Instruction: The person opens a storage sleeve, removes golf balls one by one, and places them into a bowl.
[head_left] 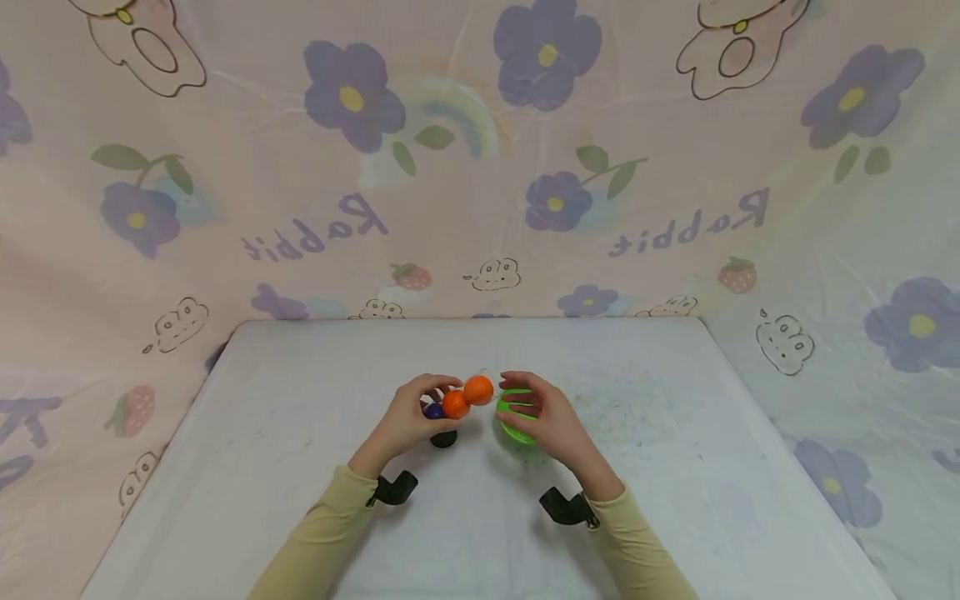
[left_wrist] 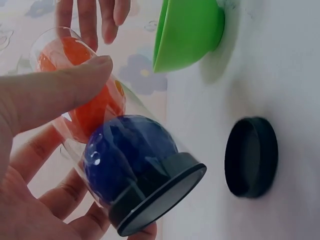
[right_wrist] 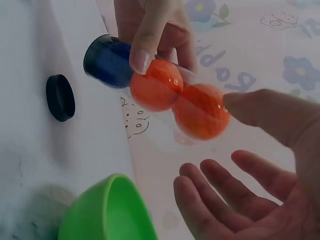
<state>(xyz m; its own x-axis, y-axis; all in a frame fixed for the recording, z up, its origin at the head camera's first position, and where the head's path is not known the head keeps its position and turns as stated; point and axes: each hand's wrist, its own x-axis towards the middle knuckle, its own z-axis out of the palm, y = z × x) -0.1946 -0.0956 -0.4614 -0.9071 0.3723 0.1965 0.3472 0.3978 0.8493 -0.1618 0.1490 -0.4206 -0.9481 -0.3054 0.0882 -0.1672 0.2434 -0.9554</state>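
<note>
My left hand (head_left: 405, 417) grips a clear tube (left_wrist: 132, 105), thumb on one side and fingers round the other. Inside it a blue ball (left_wrist: 127, 155) sits against the black end cap (left_wrist: 157, 197), followed by two orange balls (right_wrist: 156, 85) toward the far end. The tube is tilted, with the orange end raised toward the right. My right hand (head_left: 551, 421) has its fingers spread loosely, its thumb tip right at the outer orange ball (right_wrist: 201, 111) in the right wrist view. It holds nothing.
A green bowl (left_wrist: 192, 35) stands on the white table (head_left: 300, 500), partly hidden behind my right hand in the head view. A loose black cap (left_wrist: 267, 160) lies on the table under the tube. Patterned cloth (head_left: 450, 192) hangs around the table.
</note>
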